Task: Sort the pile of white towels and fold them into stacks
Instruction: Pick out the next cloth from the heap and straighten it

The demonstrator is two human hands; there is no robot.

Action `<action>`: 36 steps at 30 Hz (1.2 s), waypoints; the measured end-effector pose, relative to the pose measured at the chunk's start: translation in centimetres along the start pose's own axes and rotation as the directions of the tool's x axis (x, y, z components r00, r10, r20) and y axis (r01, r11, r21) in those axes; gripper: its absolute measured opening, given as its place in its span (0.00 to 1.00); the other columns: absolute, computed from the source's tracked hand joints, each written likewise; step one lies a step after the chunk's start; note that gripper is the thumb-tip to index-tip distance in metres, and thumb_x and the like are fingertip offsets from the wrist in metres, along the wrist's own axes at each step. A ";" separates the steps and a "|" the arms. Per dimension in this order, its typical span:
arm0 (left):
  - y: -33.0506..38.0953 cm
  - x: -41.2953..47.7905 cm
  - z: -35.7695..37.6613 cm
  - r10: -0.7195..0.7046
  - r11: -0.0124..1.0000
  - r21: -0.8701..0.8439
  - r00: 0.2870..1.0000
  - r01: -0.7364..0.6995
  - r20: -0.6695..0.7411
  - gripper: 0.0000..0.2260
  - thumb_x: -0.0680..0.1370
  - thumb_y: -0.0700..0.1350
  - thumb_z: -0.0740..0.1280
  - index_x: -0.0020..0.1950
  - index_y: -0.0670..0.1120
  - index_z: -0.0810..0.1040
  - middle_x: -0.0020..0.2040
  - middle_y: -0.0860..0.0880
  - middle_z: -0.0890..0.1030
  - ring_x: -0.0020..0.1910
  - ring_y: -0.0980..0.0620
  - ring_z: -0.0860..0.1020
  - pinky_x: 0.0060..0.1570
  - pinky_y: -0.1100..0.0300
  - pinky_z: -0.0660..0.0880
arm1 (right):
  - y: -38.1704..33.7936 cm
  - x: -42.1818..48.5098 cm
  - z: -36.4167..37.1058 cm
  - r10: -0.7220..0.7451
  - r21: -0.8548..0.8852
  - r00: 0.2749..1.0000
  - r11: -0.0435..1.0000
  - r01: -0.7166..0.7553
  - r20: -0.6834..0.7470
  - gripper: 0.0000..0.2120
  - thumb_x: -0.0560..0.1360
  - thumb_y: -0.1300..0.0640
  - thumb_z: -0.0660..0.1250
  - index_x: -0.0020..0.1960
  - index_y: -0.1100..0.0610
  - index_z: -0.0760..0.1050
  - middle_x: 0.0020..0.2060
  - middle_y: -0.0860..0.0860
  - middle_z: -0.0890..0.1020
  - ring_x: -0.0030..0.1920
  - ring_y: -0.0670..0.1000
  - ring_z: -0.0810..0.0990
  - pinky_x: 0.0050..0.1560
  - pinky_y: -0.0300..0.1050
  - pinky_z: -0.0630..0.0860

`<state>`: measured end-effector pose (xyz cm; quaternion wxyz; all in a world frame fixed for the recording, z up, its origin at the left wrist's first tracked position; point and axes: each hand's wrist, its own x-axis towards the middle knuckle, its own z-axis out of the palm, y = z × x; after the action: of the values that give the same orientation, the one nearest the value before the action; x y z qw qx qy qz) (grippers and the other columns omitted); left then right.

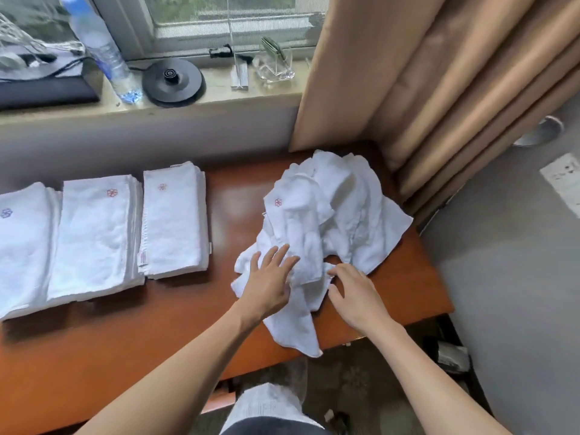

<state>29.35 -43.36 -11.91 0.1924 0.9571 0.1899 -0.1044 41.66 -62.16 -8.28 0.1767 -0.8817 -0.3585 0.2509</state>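
Logging from my remote seat: pile of white towels [332, 215], loose and crumpled, at the right end of the brown worktop [125, 340], one corner hanging over its near edge. My left hand [270, 277] lies on the pile's near side, fingers spread flat; my right hand [354, 293], fingers curled, pinches a towel edge just beside it. Three folded stacks [174, 221] sit side by side at the left, well apart from the pile.

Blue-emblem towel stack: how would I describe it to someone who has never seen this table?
On the brown wooden table below the window, three folded white stacks sit in a row left of the loose pile. It is the leftmost stack. Its flower emblem is blue; the middle stack and right stack carry red ones.
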 end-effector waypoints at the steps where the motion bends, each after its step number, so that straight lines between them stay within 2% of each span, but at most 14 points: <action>1: -0.1 1.2 0.3 0.008 1.000 -0.005 0.999 -0.008 0.031 0.30 0.78 0.41 0.63 0.80 0.54 0.63 0.83 0.48 0.55 0.82 0.44 0.54 0.77 0.43 0.55 | 0.4 1.0 -0.4 0.007 -0.003 1.000 1.000 -0.007 0.019 0.17 0.83 0.53 0.62 0.71 0.51 0.73 0.69 0.46 0.75 0.70 0.50 0.72 0.70 0.47 0.68; 3: -0.3 3.4 0.2 0.005 1.000 -0.008 0.999 -0.005 0.053 0.30 0.75 0.38 0.63 0.77 0.54 0.66 0.80 0.45 0.58 0.76 0.41 0.62 0.66 0.48 0.67 | 0.8 3.6 -1.1 -0.004 -0.024 0.997 1.000 0.005 0.072 0.18 0.83 0.53 0.62 0.72 0.52 0.73 0.68 0.47 0.75 0.69 0.50 0.72 0.69 0.48 0.70; 4: -0.4 4.2 0.1 -0.004 1.000 -0.008 0.999 0.004 0.047 0.28 0.75 0.38 0.63 0.75 0.54 0.69 0.78 0.44 0.61 0.70 0.41 0.67 0.59 0.50 0.70 | 0.8 4.7 -1.3 -0.018 -0.040 0.994 0.999 0.022 0.105 0.18 0.83 0.53 0.62 0.72 0.53 0.73 0.69 0.48 0.75 0.69 0.51 0.72 0.70 0.48 0.70; 5: -0.4 4.8 0.1 -0.012 1.000 -0.011 0.999 0.012 0.037 0.26 0.75 0.39 0.63 0.72 0.53 0.71 0.74 0.45 0.63 0.63 0.42 0.70 0.54 0.51 0.70 | 0.9 5.7 -1.5 -0.030 -0.055 0.990 0.998 0.038 0.137 0.18 0.83 0.53 0.61 0.72 0.53 0.73 0.69 0.48 0.74 0.69 0.51 0.72 0.70 0.48 0.69; 7: -0.4 5.5 0.1 -0.014 1.000 -0.008 1.000 0.014 0.024 0.19 0.77 0.41 0.63 0.67 0.53 0.73 0.69 0.46 0.67 0.53 0.44 0.71 0.49 0.52 0.69 | 0.9 6.9 -1.4 -0.047 -0.076 0.980 0.995 0.063 0.192 0.17 0.84 0.54 0.61 0.72 0.53 0.73 0.69 0.48 0.74 0.69 0.51 0.72 0.70 0.48 0.69; 10: 0.0 6.1 0.2 -0.025 0.998 -0.062 0.999 0.023 -0.039 0.10 0.83 0.48 0.62 0.61 0.52 0.79 0.64 0.48 0.71 0.46 0.46 0.74 0.46 0.52 0.69 | 1.6 7.8 -1.5 -0.044 -0.041 0.972 0.998 0.055 0.232 0.17 0.84 0.53 0.60 0.71 0.53 0.73 0.68 0.47 0.74 0.68 0.50 0.72 0.67 0.44 0.68; 14: 1.1 7.0 -0.5 -0.042 0.985 -0.174 0.988 0.015 -0.150 0.08 0.84 0.48 0.64 0.56 0.49 0.82 0.57 0.50 0.77 0.40 0.46 0.76 0.38 0.54 0.68 | 1.7 8.8 -2.1 -0.048 0.071 0.949 0.997 0.027 0.311 0.21 0.81 0.44 0.63 0.72 0.48 0.71 0.67 0.43 0.74 0.68 0.46 0.70 0.66 0.44 0.69; 17: 3.3 8.5 -2.3 -0.037 0.970 -0.244 0.976 -0.017 -0.216 0.08 0.83 0.47 0.64 0.55 0.49 0.82 0.50 0.50 0.79 0.42 0.46 0.77 0.37 0.50 0.73 | 2.0 10.0 -3.1 -0.052 0.051 0.972 0.998 0.042 0.229 0.18 0.80 0.42 0.64 0.67 0.46 0.73 0.59 0.41 0.76 0.63 0.47 0.72 0.62 0.45 0.67; 19: 5.3 9.5 -3.4 -0.039 0.957 -0.285 0.954 -0.050 -0.298 0.07 0.83 0.47 0.65 0.54 0.48 0.82 0.47 0.50 0.77 0.42 0.47 0.76 0.38 0.48 0.74 | 2.7 11.0 -4.4 -0.066 0.040 0.989 0.997 0.061 0.136 0.11 0.82 0.46 0.62 0.61 0.48 0.76 0.51 0.42 0.77 0.58 0.50 0.75 0.57 0.46 0.68; 22: 8.5 10.4 -4.4 -0.065 0.943 -0.322 0.907 -0.080 -0.416 0.05 0.82 0.44 0.66 0.50 0.45 0.80 0.45 0.49 0.76 0.42 0.47 0.74 0.37 0.47 0.73 | 4.5 12.0 -6.3 -0.090 0.061 0.992 0.994 0.085 0.084 0.09 0.84 0.51 0.60 0.58 0.51 0.78 0.48 0.46 0.81 0.53 0.53 0.77 0.54 0.52 0.73; 26: 12.3 12.1 -6.3 -0.117 0.937 -0.342 0.856 -0.073 -0.503 0.04 0.81 0.41 0.66 0.49 0.41 0.79 0.46 0.47 0.75 0.43 0.47 0.73 0.38 0.46 0.74 | 7.1 13.1 -8.8 -0.127 0.106 0.992 0.987 0.124 0.022 0.05 0.83 0.51 0.60 0.49 0.50 0.72 0.39 0.46 0.78 0.44 0.53 0.77 0.42 0.52 0.72; 30: 16.9 12.6 -7.7 -0.237 0.931 -0.364 0.749 -0.006 -0.619 0.03 0.80 0.38 0.68 0.49 0.40 0.80 0.46 0.46 0.77 0.46 0.45 0.76 0.42 0.46 0.75 | 10.5 13.2 -12.5 -0.203 0.146 0.978 0.970 0.193 0.054 0.07 0.81 0.52 0.62 0.46 0.48 0.66 0.33 0.49 0.76 0.37 0.54 0.75 0.38 0.52 0.71; 33: 20.7 13.0 -8.8 -0.307 0.928 -0.369 0.658 0.048 -0.688 0.03 0.81 0.39 0.68 0.50 0.41 0.80 0.47 0.47 0.77 0.46 0.46 0.77 0.41 0.47 0.76 | 13.0 13.7 -16.3 -0.300 0.131 0.952 0.948 0.291 0.055 0.04 0.81 0.49 0.63 0.50 0.48 0.72 0.35 0.45 0.77 0.41 0.55 0.77 0.40 0.52 0.69; 36: 25.1 14.9 -10.2 -0.332 0.933 -0.354 0.543 0.068 -0.771 0.03 0.81 0.40 0.67 0.48 0.42 0.79 0.45 0.48 0.76 0.44 0.49 0.75 0.40 0.50 0.75 | 16.7 14.0 -20.1 -0.340 0.171 0.939 0.929 0.327 0.050 0.05 0.82 0.46 0.63 0.52 0.47 0.75 0.42 0.43 0.81 0.44 0.51 0.80 0.45 0.52 0.76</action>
<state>54.31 -55.84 1.51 0.2028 0.8288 0.3791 0.3581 70.76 -66.06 -4.57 0.2730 -0.7801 -0.4885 0.2798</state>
